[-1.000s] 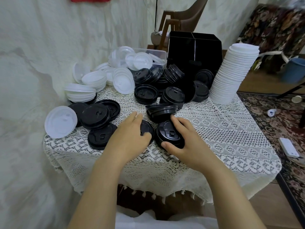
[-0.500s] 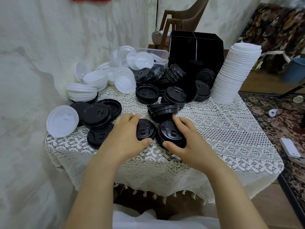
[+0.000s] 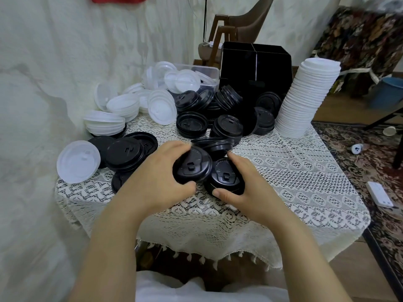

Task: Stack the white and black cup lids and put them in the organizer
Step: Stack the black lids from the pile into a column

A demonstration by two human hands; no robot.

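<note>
- At table centre, head view: my left hand (image 3: pixel 161 182) grips a black lid (image 3: pixel 193 166), thumb under its near rim and fingers over the far rim. It is clear of the cloth (image 3: pixel 305 182) and tilted toward the right.
- My right hand (image 3: pixel 250 188) clasps a black pile (image 3: pixel 225 177) resting on the cloth, thumb at the near edge and fingers curled over the far edge. Lid and pile overlap at their rims.
- Progress: early, I judge. One tall white column (image 3: pixel 305 99) stands at the right, beside the organizer (image 3: pixel 255 68) at the back; I cannot see into its compartments. Loose black lids (image 3: pixel 125 154) and white lids (image 3: pixel 109 120) lie scattered at centre and left, some in a clear tub (image 3: pixel 209 73). Most black stacking, and the loading, appear left to do.
- Change from half a second ago: the lid then lay flat on the cloth under my left hand; now it is lifted and angled toward the pile. Right hand and pile have kept their place.
</note>
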